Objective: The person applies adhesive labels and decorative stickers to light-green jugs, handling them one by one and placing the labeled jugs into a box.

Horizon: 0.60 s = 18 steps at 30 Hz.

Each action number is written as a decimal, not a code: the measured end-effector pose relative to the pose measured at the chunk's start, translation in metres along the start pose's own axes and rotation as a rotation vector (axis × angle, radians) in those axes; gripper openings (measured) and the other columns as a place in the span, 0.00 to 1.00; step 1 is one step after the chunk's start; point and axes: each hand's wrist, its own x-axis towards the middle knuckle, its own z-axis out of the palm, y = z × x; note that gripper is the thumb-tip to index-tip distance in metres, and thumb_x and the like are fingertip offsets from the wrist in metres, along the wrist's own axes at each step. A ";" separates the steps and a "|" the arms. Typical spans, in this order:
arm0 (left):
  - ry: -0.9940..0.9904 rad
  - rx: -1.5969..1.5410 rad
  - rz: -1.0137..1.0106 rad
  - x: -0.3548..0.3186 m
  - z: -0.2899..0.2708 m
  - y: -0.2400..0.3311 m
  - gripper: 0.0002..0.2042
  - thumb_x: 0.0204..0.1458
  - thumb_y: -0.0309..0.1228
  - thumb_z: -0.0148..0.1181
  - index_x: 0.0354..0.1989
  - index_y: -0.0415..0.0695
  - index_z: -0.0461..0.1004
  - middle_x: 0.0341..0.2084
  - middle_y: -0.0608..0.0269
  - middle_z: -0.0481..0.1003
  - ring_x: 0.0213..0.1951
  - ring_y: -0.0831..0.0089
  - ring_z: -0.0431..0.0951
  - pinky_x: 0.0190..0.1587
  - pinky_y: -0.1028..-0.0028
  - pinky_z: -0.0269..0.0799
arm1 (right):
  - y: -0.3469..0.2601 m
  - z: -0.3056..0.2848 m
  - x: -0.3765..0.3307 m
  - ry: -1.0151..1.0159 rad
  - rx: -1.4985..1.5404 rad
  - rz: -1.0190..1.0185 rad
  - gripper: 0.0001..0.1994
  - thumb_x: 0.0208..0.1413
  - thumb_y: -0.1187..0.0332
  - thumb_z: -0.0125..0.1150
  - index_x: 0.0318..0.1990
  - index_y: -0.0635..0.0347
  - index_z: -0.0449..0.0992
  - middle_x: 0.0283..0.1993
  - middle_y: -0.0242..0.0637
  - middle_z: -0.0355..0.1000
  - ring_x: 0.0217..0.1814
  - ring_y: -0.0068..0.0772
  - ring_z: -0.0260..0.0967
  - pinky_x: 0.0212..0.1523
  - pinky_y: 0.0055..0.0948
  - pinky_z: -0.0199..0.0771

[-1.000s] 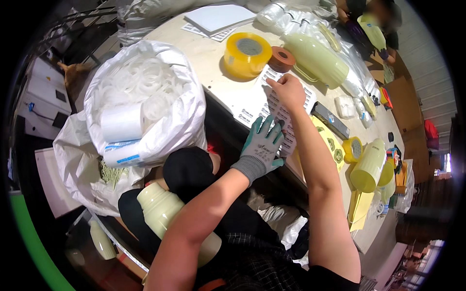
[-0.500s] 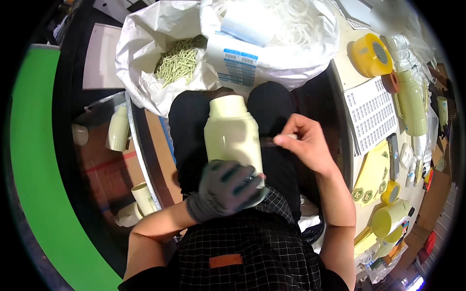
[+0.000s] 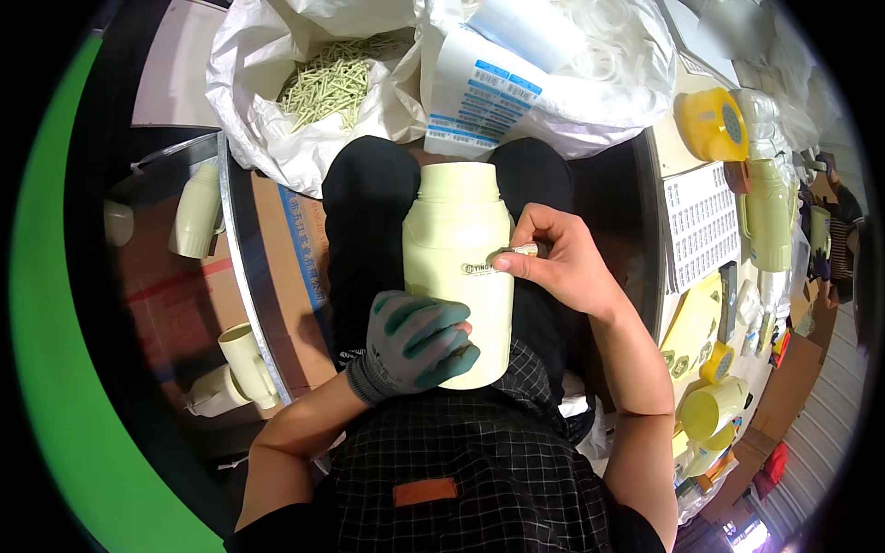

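Observation:
A pale green thermos flask body (image 3: 458,235) lies along my lap, its wide neck pointing away from me. My left hand (image 3: 419,341), in a grey and teal knit glove, is closed around the lower left part of the flask. My bare right hand (image 3: 562,263) is at the flask's right side, thumb and index finger pinched together. A small whitish thing (image 3: 526,249) shows between these fingers; its kind is too small to tell. The thumb tip touches or nearly touches a small dark printed mark (image 3: 479,268) on the flask wall.
Beyond my knees stand white sacks, one with pale green sticks (image 3: 327,88). To the right a table holds a label sheet (image 3: 702,221), a yellow tape roll (image 3: 714,124) and a green jug (image 3: 767,217). At left, flask shells (image 3: 244,359) lie in a metal-edged bin.
My right hand has moved left onto the flask, and a dark mark now shows by its thumb. The flask has shifted slightly right in view, and my left hand has turned on it.

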 end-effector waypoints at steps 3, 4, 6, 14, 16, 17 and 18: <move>0.057 -0.038 -0.031 0.001 0.003 0.001 0.15 0.49 0.40 0.71 0.45 0.58 0.78 0.51 0.71 0.77 0.48 0.67 0.74 0.44 0.63 0.71 | 0.003 0.000 -0.001 0.010 -0.025 0.000 0.16 0.55 0.66 0.80 0.31 0.61 0.73 0.28 0.22 0.70 0.33 0.11 0.62 0.33 0.20 0.65; 0.070 -0.023 -0.024 0.002 0.004 0.001 0.15 0.49 0.40 0.71 0.45 0.58 0.78 0.52 0.69 0.77 0.49 0.67 0.74 0.44 0.63 0.71 | 0.004 0.001 -0.002 0.014 -0.022 0.005 0.16 0.55 0.66 0.80 0.30 0.61 0.73 0.28 0.23 0.70 0.33 0.11 0.62 0.32 0.20 0.65; 0.062 0.018 0.032 0.004 0.004 0.000 0.15 0.49 0.39 0.71 0.46 0.58 0.78 0.53 0.66 0.77 0.50 0.66 0.75 0.45 0.62 0.72 | 0.008 0.002 -0.004 0.028 -0.023 0.008 0.16 0.55 0.66 0.80 0.30 0.61 0.73 0.28 0.23 0.70 0.33 0.11 0.62 0.32 0.20 0.65; 0.036 0.034 -0.027 0.011 0.002 0.003 0.22 0.47 0.42 0.72 0.51 0.53 0.77 0.56 0.59 0.77 0.49 0.62 0.77 0.48 0.60 0.72 | 0.013 -0.001 -0.006 0.059 -0.076 0.005 0.18 0.53 0.64 0.81 0.30 0.60 0.73 0.25 0.25 0.69 0.30 0.13 0.62 0.30 0.22 0.65; 0.027 0.033 -0.056 0.013 0.002 0.004 0.24 0.47 0.43 0.72 0.53 0.51 0.77 0.58 0.57 0.77 0.49 0.61 0.77 0.49 0.60 0.71 | 0.015 -0.002 -0.007 0.061 -0.103 -0.006 0.18 0.52 0.62 0.82 0.30 0.60 0.73 0.24 0.27 0.70 0.29 0.14 0.63 0.30 0.23 0.66; 0.022 0.036 -0.053 0.014 0.002 0.004 0.25 0.46 0.43 0.72 0.54 0.50 0.77 0.58 0.56 0.77 0.49 0.60 0.77 0.50 0.60 0.70 | 0.016 -0.003 -0.007 0.062 -0.111 -0.010 0.19 0.52 0.61 0.81 0.30 0.60 0.74 0.24 0.27 0.70 0.29 0.15 0.63 0.30 0.24 0.66; 0.022 0.037 -0.050 0.015 0.001 0.004 0.26 0.46 0.43 0.72 0.55 0.49 0.76 0.59 0.55 0.76 0.49 0.60 0.77 0.51 0.60 0.70 | 0.018 -0.003 -0.008 0.063 -0.118 -0.015 0.19 0.52 0.60 0.81 0.30 0.60 0.74 0.24 0.28 0.70 0.28 0.16 0.64 0.30 0.25 0.67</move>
